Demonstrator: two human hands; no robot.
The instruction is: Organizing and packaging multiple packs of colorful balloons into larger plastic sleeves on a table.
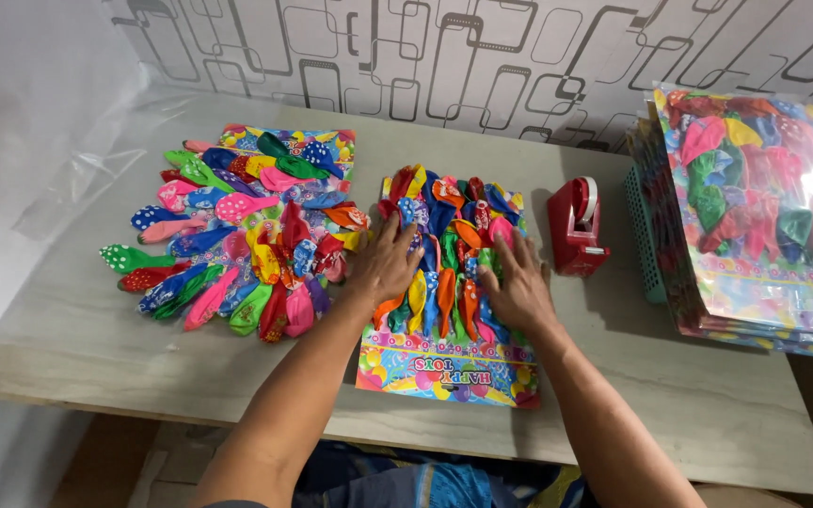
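Head view | left hand (385,266); right hand (518,285) | both flat, fingers spread, pressing balloons (444,235) on card (444,369)

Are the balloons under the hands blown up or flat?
Flat: the balloons lie limp and uninflated on the printed card, pressed by the left hand and right hand.

Pale stone-look table (96,329) against grey wallpaper (482,56) with rounded-rectangle pattern

Bare table (96,329) front left is open; tape dispenser (576,226) and stacked packs (764,216) crowd the right, loose balloons (237,235) block the left.
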